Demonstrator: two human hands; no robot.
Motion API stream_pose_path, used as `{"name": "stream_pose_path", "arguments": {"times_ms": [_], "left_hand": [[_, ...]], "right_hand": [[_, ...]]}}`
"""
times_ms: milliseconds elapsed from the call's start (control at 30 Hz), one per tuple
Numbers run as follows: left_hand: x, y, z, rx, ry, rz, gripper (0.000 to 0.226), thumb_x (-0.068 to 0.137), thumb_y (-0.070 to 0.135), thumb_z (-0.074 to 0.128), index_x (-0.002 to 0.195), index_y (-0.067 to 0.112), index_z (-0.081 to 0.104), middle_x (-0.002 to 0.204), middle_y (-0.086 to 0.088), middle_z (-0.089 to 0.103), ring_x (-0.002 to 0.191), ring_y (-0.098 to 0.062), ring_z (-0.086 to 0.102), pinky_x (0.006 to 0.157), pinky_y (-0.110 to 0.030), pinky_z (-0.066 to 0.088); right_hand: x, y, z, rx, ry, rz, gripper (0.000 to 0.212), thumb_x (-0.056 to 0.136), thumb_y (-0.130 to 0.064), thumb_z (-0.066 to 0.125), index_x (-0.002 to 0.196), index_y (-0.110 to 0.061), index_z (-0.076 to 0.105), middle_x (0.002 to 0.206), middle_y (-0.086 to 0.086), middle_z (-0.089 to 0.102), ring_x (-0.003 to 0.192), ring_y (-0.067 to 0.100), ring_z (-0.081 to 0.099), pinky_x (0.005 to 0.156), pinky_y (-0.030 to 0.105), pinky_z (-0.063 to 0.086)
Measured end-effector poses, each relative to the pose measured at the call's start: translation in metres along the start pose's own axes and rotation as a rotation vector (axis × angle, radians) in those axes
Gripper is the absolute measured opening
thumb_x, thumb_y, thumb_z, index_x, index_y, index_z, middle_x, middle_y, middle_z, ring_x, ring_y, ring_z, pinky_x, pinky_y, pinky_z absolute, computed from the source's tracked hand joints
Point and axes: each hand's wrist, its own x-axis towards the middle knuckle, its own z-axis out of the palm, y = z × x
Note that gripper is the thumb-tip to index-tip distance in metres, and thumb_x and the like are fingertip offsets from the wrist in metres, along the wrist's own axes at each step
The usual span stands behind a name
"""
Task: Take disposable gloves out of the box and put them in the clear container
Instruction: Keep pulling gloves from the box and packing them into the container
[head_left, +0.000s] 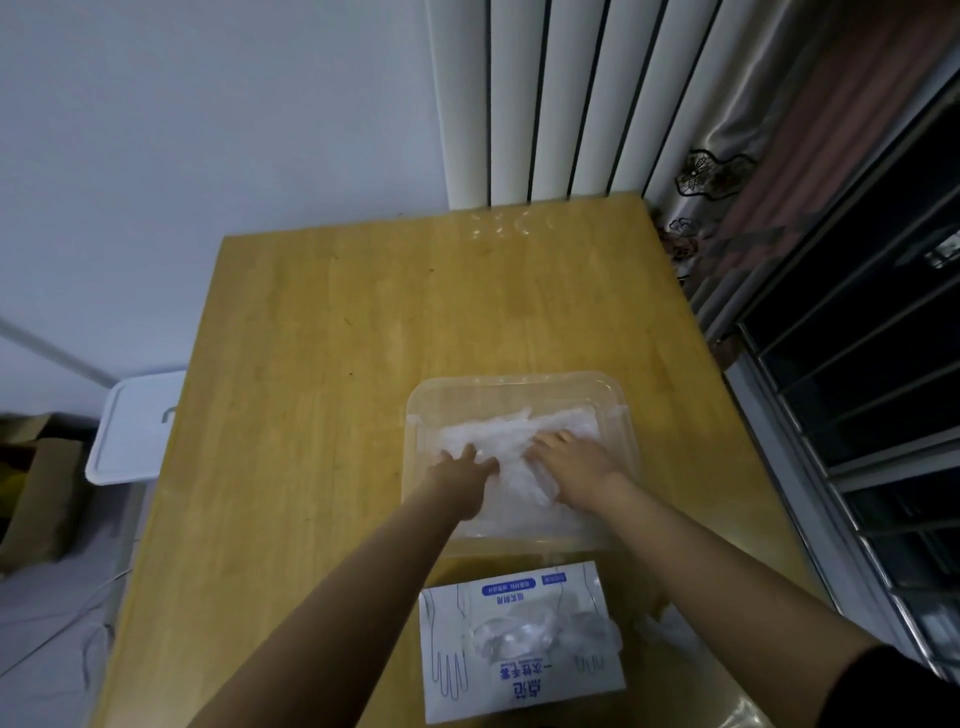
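The gloves (511, 441) lie as a crumpled white heap inside the clear container (519, 382), directly under the person's fingers. The left hand (460, 473) has its fingers spread and laid flat on the heap's near left part. The right hand (574, 462) lies just beside it, fingers straight, palm down, gripping nothing that I can see. To me this looks like the pressing-down step, settling the batch.

Back past the wrists, toward the person, the box (519, 691) sits on the wooden table (337, 338) with loose gloves (524, 631) bulging from its opening. The next move, I'd guess, calls for lifting both hands clear without dragging film out. Then they reach back to the box for another pinch.
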Motion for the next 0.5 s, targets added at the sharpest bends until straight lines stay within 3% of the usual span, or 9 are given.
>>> {"name": "stream_pose_path", "arguments": {"times_ms": [67,167,267,367,433,500], "left_hand": [[-0.002,0.000,0.000,0.034,0.022,-0.004,0.055,0.097,0.017,0.048,0.147,0.027,0.026,0.156,-0.011,0.013,0.138,-0.038,0.027,0.109,-0.048,0.031],[-0.011,0.000,-0.008,0.154,0.116,-0.008,0.045,0.098,0.020,0.045,0.143,0.018,0.035,0.140,-0.011,0.043,0.122,-0.029,0.049,0.098,-0.039,0.041],[-0.034,0.001,-0.019,0.192,0.376,0.027,0.035,0.099,0.019,0.040,0.134,0.015,0.043,0.120,-0.006,0.058,0.108,-0.024,0.057,0.090,-0.033,0.041],[-0.059,0.005,-0.019,0.048,0.666,0.103,0.034,0.095,0.009,0.042,0.127,0.014,0.050,0.117,-0.005,0.059,0.104,-0.025,0.056,0.088,-0.034,0.040],[-0.078,0.011,-0.014,-0.044,0.785,0.227,0.032,0.083,-0.002,0.053,0.112,0.010,0.061,0.100,-0.007,0.063,0.088,-0.027,0.061,0.074,-0.035,0.045],[-0.094,0.018,-0.004,-0.060,0.837,0.346,0.032,0.069,-0.007,0.060,0.096,0.010,0.065,0.082,-0.006,0.063,0.069,-0.024,0.061,0.058,-0.030,0.045]], "right_hand": [[-0.001,-0.001,-0.005,0.017,-0.042,0.007,0.052,0.092,-0.012,0.053,0.141,-0.019,0.038,0.150,0.005,0.028,0.137,0.025,0.029,0.110,0.038,0.030],[-0.013,-0.004,-0.018,0.071,-0.017,0.003,0.045,0.095,-0.001,0.040,0.138,-0.013,0.041,0.147,0.008,0.032,0.134,0.027,0.032,0.107,0.041,0.033],[-0.035,-0.009,-0.028,0.171,0.253,-0.023,0.047,0.091,0.007,0.040,0.134,-0.011,0.046,0.138,0.006,0.040,0.125,0.022,0.040,0.096,0.031,0.041],[-0.063,-0.021,-0.027,0.209,0.566,-0.176,0.023,0.094,-0.004,0.049,0.113,-0.012,0.060,0.113,0.002,0.056,0.103,0.017,0.055,0.076,0.024,0.043],[-0.085,-0.033,-0.024,0.265,0.552,-0.295,0.015,0.097,-0.018,0.049,0.104,-0.014,0.062,0.101,-0.001,0.062,0.088,0.014,0.059,0.070,0.026,0.047],[-0.104,-0.044,-0.016,0.267,0.423,-0.356,0.024,0.098,-0.033,0.047,0.104,-0.017,0.062,0.100,-0.004,0.064,0.086,0.011,0.058,0.070,0.028,0.046]]}}
